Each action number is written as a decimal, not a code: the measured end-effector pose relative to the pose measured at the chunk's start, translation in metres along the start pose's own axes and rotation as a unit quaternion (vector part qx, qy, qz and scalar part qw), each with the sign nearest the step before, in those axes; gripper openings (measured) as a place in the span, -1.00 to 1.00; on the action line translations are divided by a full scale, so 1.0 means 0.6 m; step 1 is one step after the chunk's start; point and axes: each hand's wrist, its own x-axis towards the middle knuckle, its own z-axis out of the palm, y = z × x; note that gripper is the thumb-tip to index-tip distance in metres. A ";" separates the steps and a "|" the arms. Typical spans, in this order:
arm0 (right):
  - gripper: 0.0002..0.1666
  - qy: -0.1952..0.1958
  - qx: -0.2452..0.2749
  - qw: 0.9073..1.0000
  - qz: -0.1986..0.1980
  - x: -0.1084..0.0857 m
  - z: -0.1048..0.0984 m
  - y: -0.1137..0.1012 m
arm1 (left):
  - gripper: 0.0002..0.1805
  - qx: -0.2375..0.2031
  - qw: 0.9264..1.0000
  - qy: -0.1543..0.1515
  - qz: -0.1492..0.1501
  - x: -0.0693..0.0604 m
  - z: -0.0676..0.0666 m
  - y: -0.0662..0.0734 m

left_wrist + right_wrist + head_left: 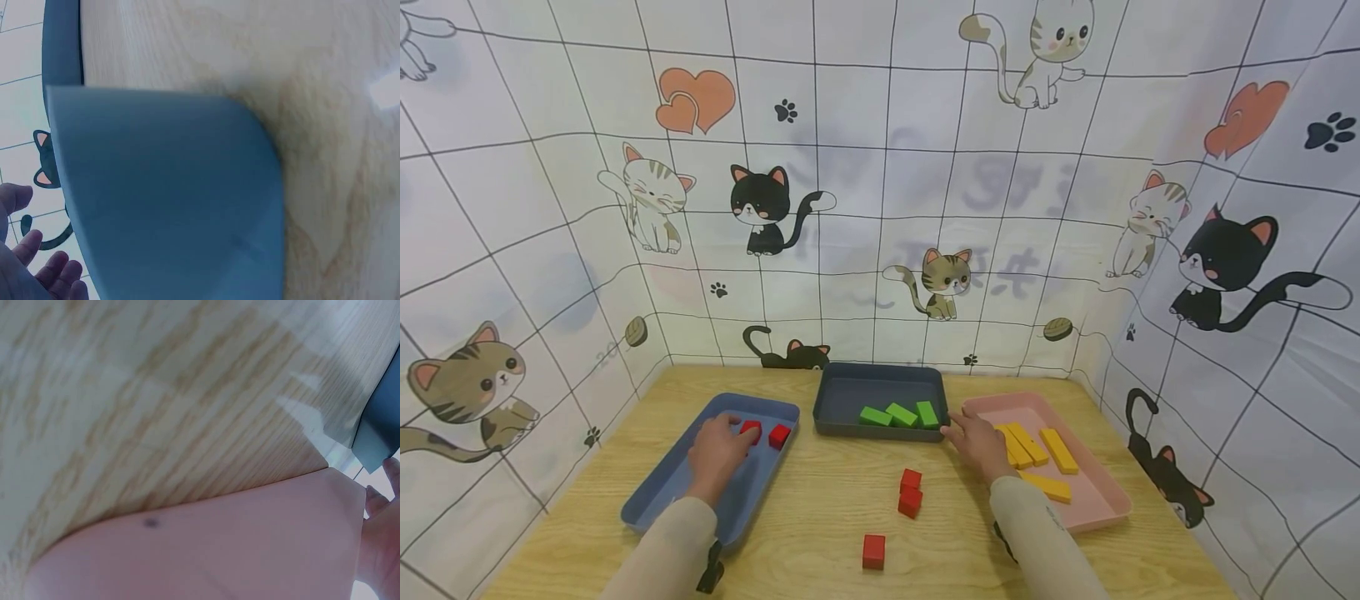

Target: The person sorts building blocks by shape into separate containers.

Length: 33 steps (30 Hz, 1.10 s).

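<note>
My left hand (718,454) hovers over the blue tray (658,492), its fingertips beside a red block (750,431). A second red block (779,436) lies in that tray to the right. The left wrist view shows the thumb and fingers (59,272) parted with nothing between them. My right hand (976,442) is at the right front corner of the dark tray (850,379), over the near left edge of the pink tray (1108,504). In the right wrist view its fingertips (392,472) appear to touch the dark tray's corner. Green blocks (901,414) lie in the dark tray.
Several yellow blocks (1059,451) lie in the pink tray. Two red blocks (910,502) touch or nearly touch mid-table, and another red block (873,552) sits nearer me. Cat-print cloth (850,208) walls the wooden table (820,517) at the back and sides.
</note>
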 end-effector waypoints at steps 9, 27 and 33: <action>-0.39 -0.002 0.003 1.000 0.006 -0.001 0.001 0.000 | -0.49 -0.017 0.999 -0.013 0.032 0.001 0.008 0.017; -0.40 -0.003 0.005 1.000 0.006 -0.001 -0.001 0.000 | -0.48 -0.060 0.995 -0.038 0.067 -0.010 0.031 0.055; -0.40 -0.001 0.006 1.000 0.006 0.001 0.002 0.002 | -0.51 -0.058 0.994 -0.035 0.090 -0.011 0.041 0.066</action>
